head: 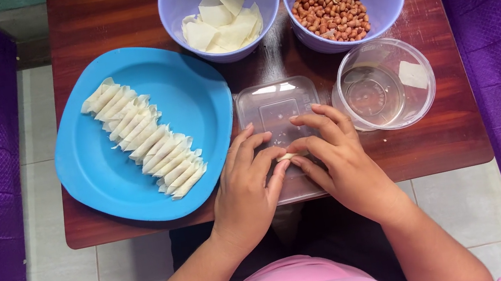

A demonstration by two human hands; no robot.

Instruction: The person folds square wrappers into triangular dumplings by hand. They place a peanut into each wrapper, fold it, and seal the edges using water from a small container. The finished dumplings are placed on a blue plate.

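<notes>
Overhead view, small wooden table. Clear plastic lid lay flat at table's near edge. Over lid, left hand and right hand met, fingertips pinched together on small pale wrapper roll, mostly hidden. Roll likely light, thin, soft, tear-prone; best held gently by ends. Left of lid: blue plate with row of finished rolls. Beyond lid: purple bowl of wrapper sheets, purple bowl of peanuts. Right of lid: clear round container.
</notes>
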